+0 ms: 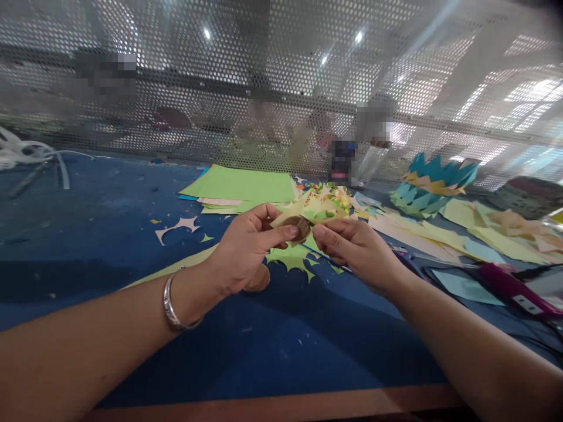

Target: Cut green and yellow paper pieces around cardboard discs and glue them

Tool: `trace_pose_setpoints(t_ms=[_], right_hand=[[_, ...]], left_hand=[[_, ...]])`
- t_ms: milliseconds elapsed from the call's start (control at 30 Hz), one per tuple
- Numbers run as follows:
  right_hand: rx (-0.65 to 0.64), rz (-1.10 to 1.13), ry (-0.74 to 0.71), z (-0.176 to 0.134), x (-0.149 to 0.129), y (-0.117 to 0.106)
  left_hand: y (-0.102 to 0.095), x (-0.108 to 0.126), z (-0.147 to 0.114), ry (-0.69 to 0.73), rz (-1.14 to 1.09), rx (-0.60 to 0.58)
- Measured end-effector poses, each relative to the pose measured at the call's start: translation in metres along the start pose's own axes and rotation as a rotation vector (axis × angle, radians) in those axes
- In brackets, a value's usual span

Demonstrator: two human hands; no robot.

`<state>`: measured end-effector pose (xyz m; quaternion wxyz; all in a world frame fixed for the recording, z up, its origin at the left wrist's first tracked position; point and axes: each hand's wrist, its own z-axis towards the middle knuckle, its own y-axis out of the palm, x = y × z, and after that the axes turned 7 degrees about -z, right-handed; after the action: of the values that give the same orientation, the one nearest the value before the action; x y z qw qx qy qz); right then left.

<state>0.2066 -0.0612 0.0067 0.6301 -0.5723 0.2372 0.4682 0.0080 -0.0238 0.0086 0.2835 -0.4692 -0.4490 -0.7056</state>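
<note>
My left hand (248, 246), with a silver bangle at the wrist, is closed round a brown disc (301, 230) and a piece of pale yellow paper (283, 218), the thumb pressing on the disc. Against the disc's right side, my right hand (358, 252) makes a pinch by the paper's edge. A small dark tip shows at its fingers, but what they grip is mostly hidden. A second brown disc (258, 278) lies on the blue table beneath my left hand. Green paper offcuts (290, 256) with scalloped edges lie just beyond it.
Green sheets (248, 183) are stacked at the back, left of a heap of colourful scraps (329, 199). A teal and yellow paper crown (433, 183) stands back right. Nearer right are paper strips and a magenta power strip (519, 291) with cables. A perforated metal screen (197, 111) rises behind.
</note>
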Motion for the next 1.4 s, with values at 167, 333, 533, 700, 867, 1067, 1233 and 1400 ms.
trace_pose_setpoints(t_ms=[167, 333, 533, 700, 867, 1067, 1233, 1400], right_hand=[[-0.002, -0.022, 0.01, -0.0006, -0.0016, -0.0011], [-0.011, 0.071, 0.036, -0.0001, -0.0021, 0.0004], [-0.03, 0.053, 0.03, 0.0003, -0.0013, -0.0005], [-0.031, -0.001, 0.016, -0.0006, -0.0001, -0.0009], [-0.001, -0.073, -0.006, -0.0005, 0.0014, -0.0015], [0.005, -0.135, -0.012, 0.0002, -0.0004, -0.0025], [0.011, -0.144, -0.008, -0.0003, 0.0001, -0.0023], [0.018, -0.129, -0.026, -0.0003, 0.0008, -0.0014]], left_hand=[[-0.0007, 0.0, 0.0001, -0.014, -0.017, -0.024], [-0.0015, -0.0001, 0.0005, -0.015, -0.008, -0.03], [0.0013, 0.0021, -0.0011, -0.021, 0.023, -0.032], [0.0014, 0.0042, -0.0024, -0.007, 0.055, -0.045], [0.0014, 0.0034, -0.0017, -0.018, 0.046, -0.004], [0.0004, 0.0023, -0.0008, 0.001, 0.026, -0.021], [-0.0006, 0.0029, -0.0009, 0.005, 0.048, -0.029], [-0.0002, 0.0025, -0.001, -0.009, 0.051, -0.041]])
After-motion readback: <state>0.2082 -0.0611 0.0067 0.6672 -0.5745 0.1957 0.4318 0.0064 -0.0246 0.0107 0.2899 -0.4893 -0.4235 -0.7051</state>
